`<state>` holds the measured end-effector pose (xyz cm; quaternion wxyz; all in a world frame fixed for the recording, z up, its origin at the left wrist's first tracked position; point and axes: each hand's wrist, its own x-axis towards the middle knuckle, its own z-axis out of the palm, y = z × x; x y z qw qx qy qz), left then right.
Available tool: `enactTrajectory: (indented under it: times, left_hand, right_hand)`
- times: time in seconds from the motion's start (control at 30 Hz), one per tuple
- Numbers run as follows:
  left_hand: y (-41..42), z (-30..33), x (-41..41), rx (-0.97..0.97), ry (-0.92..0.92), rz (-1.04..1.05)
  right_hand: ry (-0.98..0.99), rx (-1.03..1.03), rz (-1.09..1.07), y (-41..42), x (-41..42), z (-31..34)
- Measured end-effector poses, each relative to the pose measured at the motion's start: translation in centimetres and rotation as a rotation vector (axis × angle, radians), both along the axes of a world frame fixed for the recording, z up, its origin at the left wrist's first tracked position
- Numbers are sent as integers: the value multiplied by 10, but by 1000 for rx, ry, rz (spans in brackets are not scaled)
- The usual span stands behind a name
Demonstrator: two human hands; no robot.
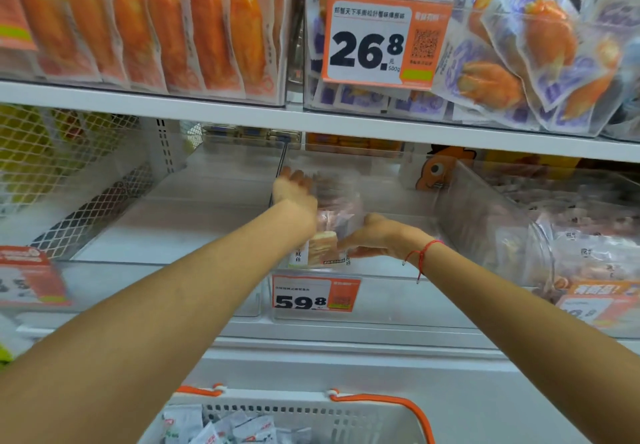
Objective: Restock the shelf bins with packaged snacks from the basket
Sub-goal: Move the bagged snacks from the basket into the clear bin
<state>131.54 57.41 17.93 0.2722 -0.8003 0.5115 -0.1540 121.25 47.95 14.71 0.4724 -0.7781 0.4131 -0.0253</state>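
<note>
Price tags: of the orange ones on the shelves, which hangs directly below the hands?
The price tag reading 59.8, on the middle clear bin; the 26.8 tag hangs on the shelf above.

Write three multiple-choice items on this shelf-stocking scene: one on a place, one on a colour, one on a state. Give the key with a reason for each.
1. Where is the stack of snack packets the hands are handling?
A. In the clear bin above the 59.8 price tag
B. In the bin with the 26.8 tag
C. On the floor

2. What colour are the handles of the basket at the bottom?
A. Blue
B. Orange
C. Black

3. How does the left hand stand?
A. Fist clenched on a price tag
B. Hanging at the person's side
C. Fingers extended, against the back of the packets

Key:
1 A: the packets stand just behind that tag.
2 B: orange handles arch over the white rim.
3 C: it reaches in flat while the right hand steadies the front.
</note>
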Motion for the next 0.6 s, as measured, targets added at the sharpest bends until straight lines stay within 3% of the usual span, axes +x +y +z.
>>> enactTrajectory:
  times: [0.2,0.5,0.6]
  left_hand:
    - [-1,9,-4,-201,112,-28]
    - [-15,-4,-12,-99,21,-23]
    - [-5,2,-11,-98,-15,-79]
  right_hand:
    - [107,-110,-49,0,10,-1]
    - [85,-181,-44,3,14,-8]
    - [42,-66,-47,4,1,-6]
